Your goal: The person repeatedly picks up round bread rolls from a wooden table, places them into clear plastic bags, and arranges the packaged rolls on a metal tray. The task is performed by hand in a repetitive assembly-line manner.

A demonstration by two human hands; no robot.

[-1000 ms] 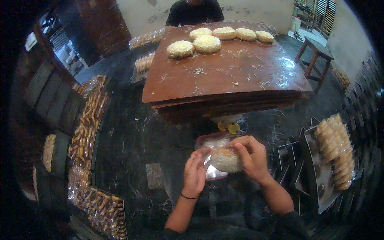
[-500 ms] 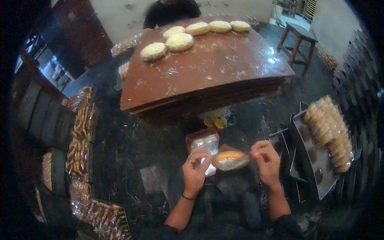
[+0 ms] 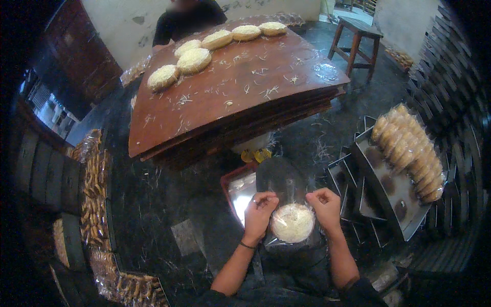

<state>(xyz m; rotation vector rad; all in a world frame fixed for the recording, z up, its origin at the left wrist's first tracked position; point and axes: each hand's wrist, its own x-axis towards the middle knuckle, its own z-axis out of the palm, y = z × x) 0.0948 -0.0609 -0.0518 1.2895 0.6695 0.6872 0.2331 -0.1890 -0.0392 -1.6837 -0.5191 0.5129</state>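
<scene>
Between my two hands, low and close to my body, is a round bun topped with pale shreds that look like grated cheese. It lies with its topping facing up, in a clear plastic bag. My left hand pinches the bag on one side, fingertips pressed together. On the opposite side my right hand is closed in a similar pinch. Just beyond my left hand sits a red-rimmed container with shiny clear plastic in it.
A stack of brown boards ahead carries several shred-topped buns; a person in black is behind it. Metal trays with wrapped bread stand right. Packed bread lines the left. A wooden stool stands far right.
The bun has gone from tilted on its side to topping up, nearer my body. Both hands have come closer together. The whole view has shifted, so the boards appear further left.
</scene>
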